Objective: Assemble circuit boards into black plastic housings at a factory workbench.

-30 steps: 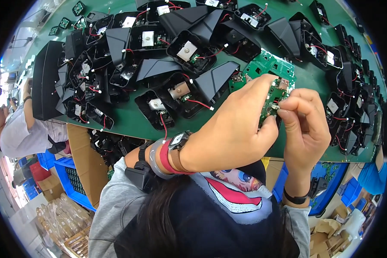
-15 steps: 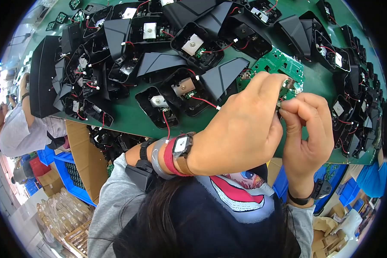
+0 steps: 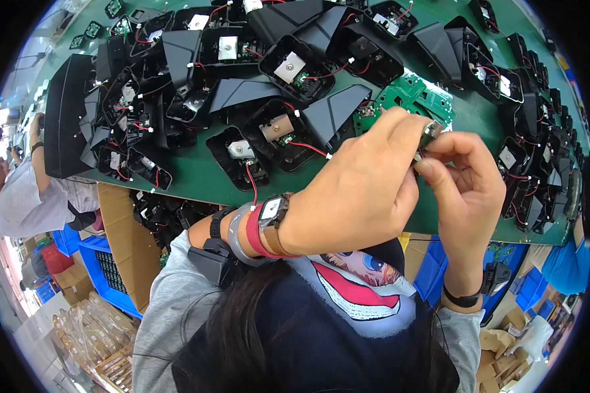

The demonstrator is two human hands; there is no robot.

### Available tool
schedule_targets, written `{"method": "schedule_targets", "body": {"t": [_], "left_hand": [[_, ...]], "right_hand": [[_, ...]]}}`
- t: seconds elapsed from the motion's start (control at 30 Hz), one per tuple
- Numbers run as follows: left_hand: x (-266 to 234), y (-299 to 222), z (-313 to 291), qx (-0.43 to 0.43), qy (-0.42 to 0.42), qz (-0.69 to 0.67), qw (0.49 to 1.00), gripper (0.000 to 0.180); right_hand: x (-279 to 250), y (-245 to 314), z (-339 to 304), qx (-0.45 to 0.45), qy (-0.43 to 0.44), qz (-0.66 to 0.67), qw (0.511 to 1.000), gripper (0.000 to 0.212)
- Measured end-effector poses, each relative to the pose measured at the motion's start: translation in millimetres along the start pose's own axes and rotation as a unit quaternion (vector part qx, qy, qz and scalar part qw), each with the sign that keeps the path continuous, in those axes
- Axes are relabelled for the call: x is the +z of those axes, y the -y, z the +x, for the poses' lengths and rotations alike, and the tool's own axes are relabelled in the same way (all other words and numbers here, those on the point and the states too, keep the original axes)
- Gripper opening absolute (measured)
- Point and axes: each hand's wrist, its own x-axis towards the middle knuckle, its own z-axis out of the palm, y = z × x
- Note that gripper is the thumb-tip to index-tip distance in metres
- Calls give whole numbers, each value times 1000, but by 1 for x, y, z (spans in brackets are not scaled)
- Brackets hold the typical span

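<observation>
My left hand (image 3: 357, 187) is closed around a small circuit board (image 3: 431, 133), whose edge with a metal part shows beyond my fingers. Against the near side of that board, my right hand (image 3: 469, 190) pinches with thumb and forefinger. A tiny pale piece shows at the right fingertips, too small to name. Just beyond my hands lie larger green circuit boards (image 3: 418, 99). To the left of them rests a black plastic housing (image 3: 334, 114), its slanted outer side facing up.
Many open black housings with metal plates and red-and-black wires (image 3: 239, 154) cover the green table (image 3: 196, 173). More housings (image 3: 537, 150) crowd the right edge. Below on the left stand a cardboard box (image 3: 121, 242) and a blue crate (image 3: 101, 268). Another person (image 3: 29, 183) is at far left.
Both hands have shifted slightly left together, along with the whole view. My right thumb has straightened and tilted up against the small board, which stays in my left hand.
</observation>
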Motion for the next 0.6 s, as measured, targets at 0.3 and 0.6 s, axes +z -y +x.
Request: {"method": "schedule_targets", "body": {"t": [0.3, 0.6], "left_hand": [[1, -5, 6, -74, 65, -147, 984, 23], [3, -10, 7, 3, 55, -30, 998, 35]], "right_hand": [[-18, -2, -3, 18, 20, 170, 985, 19], [-20, -8, -9, 65, -17, 227, 972, 19]]}}
